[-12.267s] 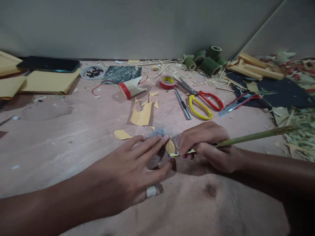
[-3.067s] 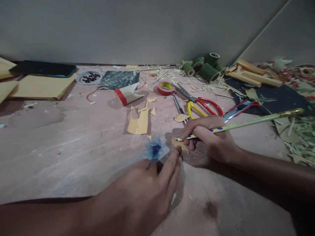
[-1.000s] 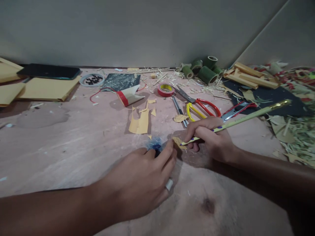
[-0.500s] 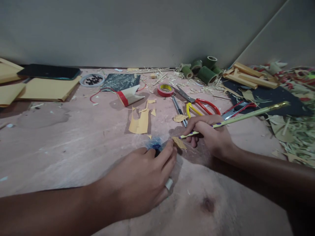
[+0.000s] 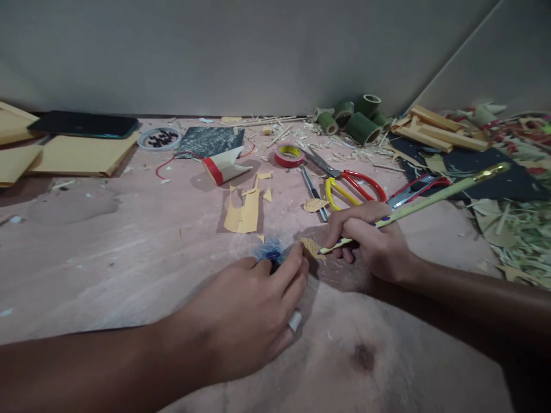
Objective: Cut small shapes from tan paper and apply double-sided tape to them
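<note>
Leaf-shaped paper cutout (image 5: 310,248), one, buff, marked with dark lines, laid flat on the middle of the table (image 5: 107,275), well forward of the back edge. Its left end is met by the fingertips of the left hand (image 5: 253,310), palm down, fingers held narrow and close together; whether the cutout is pinched or only pressed cannot be told. A white band (image 5: 294,322) is worn on one finger. Pencil (image 5: 430,201), one, pale green, purple-spotted, gold-ended, is gripped between the closed fingers of the right hand (image 5: 372,244), slanted, its point set at the cutout's right side. A blue stain (image 5: 272,255) is seen just beside the left fingers. Second leaf cutout (image 5: 315,205), one, is laid across the slim cutter (image 5: 309,180), beside red-and-yellow-handled scissors (image 5: 333,172). Cut paper remnant (image 5: 243,218), one, is placed left of these. Red tape roll (image 5: 289,163), one, is set farther back. Green bamboo sections (image 5: 361,127), several, are grouped near the table's back edge; a smartphone (image 5: 84,124) is stored toward the back left corner.
</note>
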### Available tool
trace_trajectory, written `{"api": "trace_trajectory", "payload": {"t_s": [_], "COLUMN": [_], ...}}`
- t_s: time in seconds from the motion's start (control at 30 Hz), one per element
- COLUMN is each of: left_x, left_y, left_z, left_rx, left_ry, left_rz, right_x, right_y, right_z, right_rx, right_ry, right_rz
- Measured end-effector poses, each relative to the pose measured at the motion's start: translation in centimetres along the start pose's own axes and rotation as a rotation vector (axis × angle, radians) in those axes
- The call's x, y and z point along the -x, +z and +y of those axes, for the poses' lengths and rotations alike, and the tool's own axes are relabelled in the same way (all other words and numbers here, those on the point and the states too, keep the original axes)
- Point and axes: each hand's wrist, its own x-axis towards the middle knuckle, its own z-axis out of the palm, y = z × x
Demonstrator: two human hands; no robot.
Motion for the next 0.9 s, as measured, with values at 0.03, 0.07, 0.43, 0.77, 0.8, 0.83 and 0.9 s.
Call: {"api": "trace_trajectory", "payload": {"t_s": [0.03,0.07,0.43,0.77,0.8,0.83,0.9], "left_x": [-0.01,0.0,0.14,-0.14,-0.12,-0.08,0.0], "left_y": [0.0,0.0,-0.08,-0.5,-0.57,-0.62,-0.66], "left_z": [0.01,0.02,0.06,-0.07,-0.1,-0.14,-0.24], "left_rx": [0.001,0.003,0.005,0.097,0.117,0.136,0.166], "left_ry": [0.0,-0.001,0.003,-0.053,-0.071,-0.089,-0.116], "left_rz": [-0.001,-0.002,-0.011,-0.039,-0.032,-0.025,-0.011], "right_x": [0.05,0.1,-0.19,-0.13,-0.13,-0.13,-0.13], "right_y": [-0.05,-0.1,-0.14,0.02,0.06,0.08,0.09], "right_z": [0.04,0.08,0.03,0.01,0.03,0.08,0.21], "right_rx": [-0.001,-0.002,-0.055,-0.047,-0.048,-0.05,-0.055], "right_ry": [0.0,0.004,-0.017,-0.014,-0.011,-0.011,-0.015], "right_rz": [-0.007,-0.023,0.072,-0.064,-0.066,-0.072,-0.086]}}
